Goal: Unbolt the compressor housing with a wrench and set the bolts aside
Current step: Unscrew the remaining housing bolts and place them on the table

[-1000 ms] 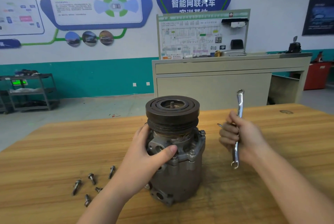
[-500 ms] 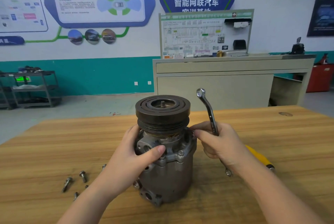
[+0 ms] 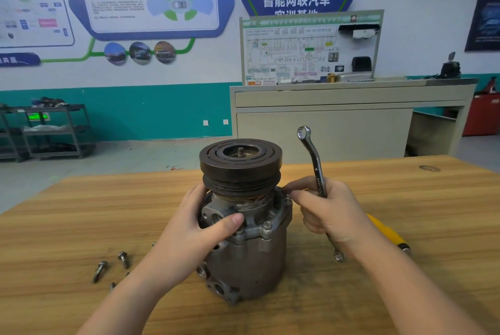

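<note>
**At the flange: one hand steadied, the other picked at a bolt**

At the middle of the wooden counter (image 3: pixel 378 194), the left hand (image 3: pixel 189 229) was wrapped round the upper part of the grey cast-metal compressor housing (image 3: pixel 251 261), thumb pressed across the front just under the dark grooved pulley (image 3: pixel 240 164). That grip looked meant to stop the upright body turning or tipping while the other side was worked. The right hand (image 3: pixel 332 213) did two jobs at once: its lower fingers were curled round the shank of the slim steel double ring-end wrench (image 3: pixel 315 169), parked upright with one ring high above the knuckles and the other poking out below the wrist, while thumb and forefinger reached to the flange's right edge. There they seemed to pinch a small bolt head, probably to spin a loosened bolt out by finger; the contact itself was too small to confirm.

One silver hex-head flange bolt (image 3: pixel 267 225) remained seated at the front of the housing, so the job looked partly done.

Further out, several loose silver bolts (image 3: pixel 123 259) lay together on the counter to the left of the housing, well apart from it, likely kept in one spot so none rolled off. Behind the right forearm lay a yellow-handled tool (image 3: pixel 387 232), untouched.
</note>
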Tool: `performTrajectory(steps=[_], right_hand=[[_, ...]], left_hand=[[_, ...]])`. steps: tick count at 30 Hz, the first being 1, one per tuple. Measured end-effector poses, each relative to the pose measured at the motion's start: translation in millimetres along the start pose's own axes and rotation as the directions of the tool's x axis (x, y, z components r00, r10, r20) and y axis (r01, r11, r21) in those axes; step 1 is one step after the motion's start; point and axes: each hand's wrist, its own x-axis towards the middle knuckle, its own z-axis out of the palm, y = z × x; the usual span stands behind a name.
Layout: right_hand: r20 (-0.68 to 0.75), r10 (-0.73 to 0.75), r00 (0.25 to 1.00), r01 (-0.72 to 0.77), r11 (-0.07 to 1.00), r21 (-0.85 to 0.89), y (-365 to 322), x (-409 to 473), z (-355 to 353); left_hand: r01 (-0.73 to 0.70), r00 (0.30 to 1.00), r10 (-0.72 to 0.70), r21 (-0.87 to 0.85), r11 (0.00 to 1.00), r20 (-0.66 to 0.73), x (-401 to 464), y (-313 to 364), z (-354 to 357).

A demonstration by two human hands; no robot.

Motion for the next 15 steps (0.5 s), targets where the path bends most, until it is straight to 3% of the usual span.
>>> performTrajectory(steps=[6,15], right_hand=[[-0.042,-0.005,0.999,0.004,1.0,-0.024,-1.1,0.1,3.7],[0.003,0.014,1.0,-0.014,0.999,-0.051,1.0,-0.5,4.8]], left_hand=[[-0.028,1.0,0.028,0.0,1.0,0.004,-0.3,2.9,0.8],[-0.015,1.0,0.015,0.012,1.0,0.0,0.5,0.8,0.1]])
